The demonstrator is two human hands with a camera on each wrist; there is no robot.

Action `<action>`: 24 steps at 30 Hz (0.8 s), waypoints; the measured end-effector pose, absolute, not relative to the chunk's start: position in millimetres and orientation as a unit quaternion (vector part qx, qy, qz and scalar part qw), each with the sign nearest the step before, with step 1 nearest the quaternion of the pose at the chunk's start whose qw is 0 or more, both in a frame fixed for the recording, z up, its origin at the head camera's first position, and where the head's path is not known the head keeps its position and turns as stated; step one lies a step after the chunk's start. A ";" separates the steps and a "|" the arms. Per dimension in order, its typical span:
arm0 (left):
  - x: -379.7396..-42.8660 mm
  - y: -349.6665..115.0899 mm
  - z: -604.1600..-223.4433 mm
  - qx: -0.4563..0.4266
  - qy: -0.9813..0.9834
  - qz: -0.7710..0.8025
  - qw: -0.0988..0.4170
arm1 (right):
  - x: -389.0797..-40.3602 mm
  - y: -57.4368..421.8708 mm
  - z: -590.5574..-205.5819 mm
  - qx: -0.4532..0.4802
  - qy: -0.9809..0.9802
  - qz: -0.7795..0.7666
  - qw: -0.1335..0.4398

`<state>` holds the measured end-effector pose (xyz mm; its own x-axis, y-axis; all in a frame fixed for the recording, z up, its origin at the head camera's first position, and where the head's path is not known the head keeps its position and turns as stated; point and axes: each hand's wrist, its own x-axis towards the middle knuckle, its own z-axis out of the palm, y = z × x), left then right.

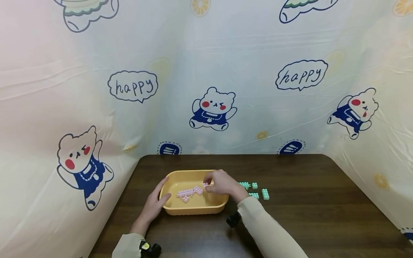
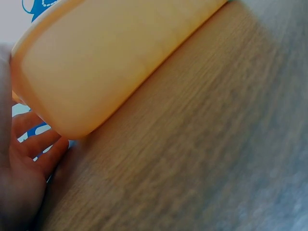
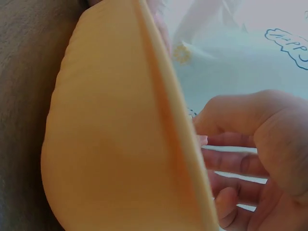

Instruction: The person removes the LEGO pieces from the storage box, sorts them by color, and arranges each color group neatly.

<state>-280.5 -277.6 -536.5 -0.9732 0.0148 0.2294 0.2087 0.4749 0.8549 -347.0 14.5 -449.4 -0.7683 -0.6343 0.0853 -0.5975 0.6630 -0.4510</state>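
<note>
A yellow plastic basin [image 1: 193, 211] holds several pink toy building bricks [image 1: 187, 193], some joined together. My left hand [image 1: 154, 204] grips the basin's left end, its thumb over the rim; in the left wrist view the fingers [image 2: 41, 139] lie against the outer wall. My right hand [image 1: 219, 182] reaches over the basin's right side, pinching a small pink building brick [image 1: 205, 185] between thumb and fingertips. Only a bit of this pink brick [image 3: 203, 140] shows past the rim in the right wrist view; the basin wall hides the rest.
Several green building bricks [image 1: 265, 194] lie on the dark wooden table [image 1: 306, 211] to the right of the basin, partly behind my right wrist. A printed curtain [image 1: 251, 53] hangs behind the table and along both sides.
</note>
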 end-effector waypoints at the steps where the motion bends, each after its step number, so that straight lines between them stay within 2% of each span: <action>1: -280.5 -277.5 -536.8 -0.065 -0.854 -0.508 0.094 | -346.6 15.9 -448.6 -0.341 0.909 -0.238 0.038; 8: -280.3 -277.5 -537.2 -0.065 -0.853 -0.511 0.088 | -341.4 27.6 -441.4 -0.360 0.898 -0.251 0.009; 24: -281.1 -278.6 -538.3 -0.061 -0.854 -0.510 0.084 | -319.5 71.7 -418.7 -0.331 0.905 -0.265 -0.025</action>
<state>-281.1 -278.6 -538.3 -0.9786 0.0182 0.2048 0.1891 0.4717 0.8612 -319.5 71.7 -418.7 -0.7802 -0.5850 0.2215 -0.6120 0.6407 -0.4636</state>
